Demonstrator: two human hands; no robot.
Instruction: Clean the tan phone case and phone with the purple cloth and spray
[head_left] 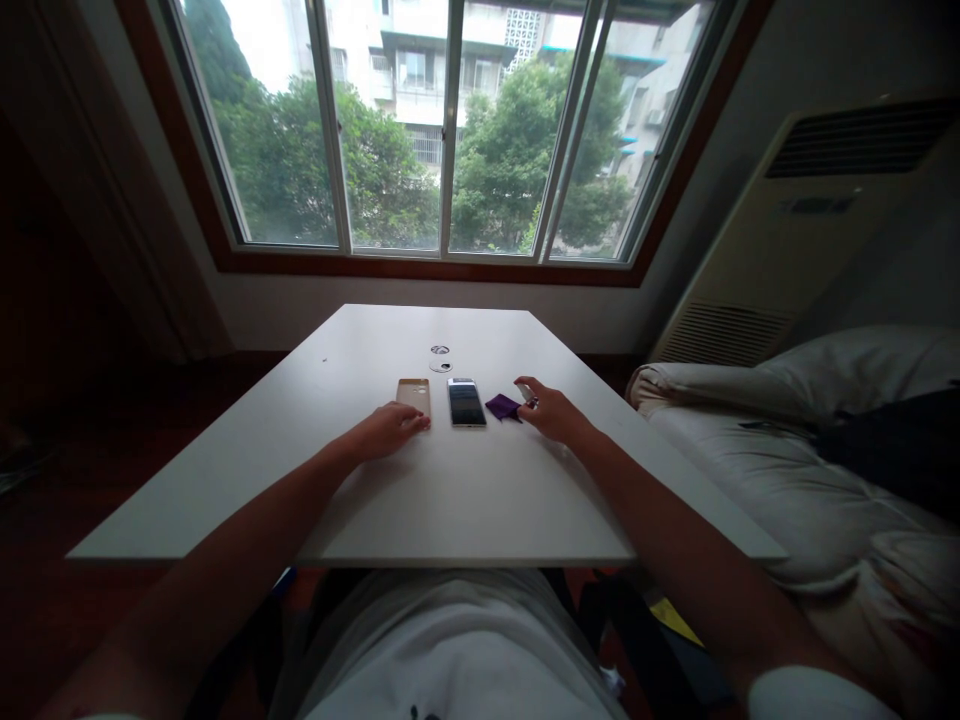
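A phone (466, 405) with a dark screen lies on the white table (465, 500) between my two hands. To its left is a tan, see-through phone case (413, 391). My left hand (386, 432) rests over the lower left part of this case, fingers loosely bent and apart, with no grip to be seen. Held upright in the fingers of my right hand (553, 414) is a small clear bottle (526, 392), partly hidden by them. A folded purple cloth (503, 406) lies just left of that hand, close to its fingertips.
Two flat round pieces (440, 350) with dark markings lie farther back on the table. A pale sofa (757, 450) stands to the right, with a floor-standing air conditioner (795, 230) behind it. Beyond the table's far edge is a wide window (447, 150).
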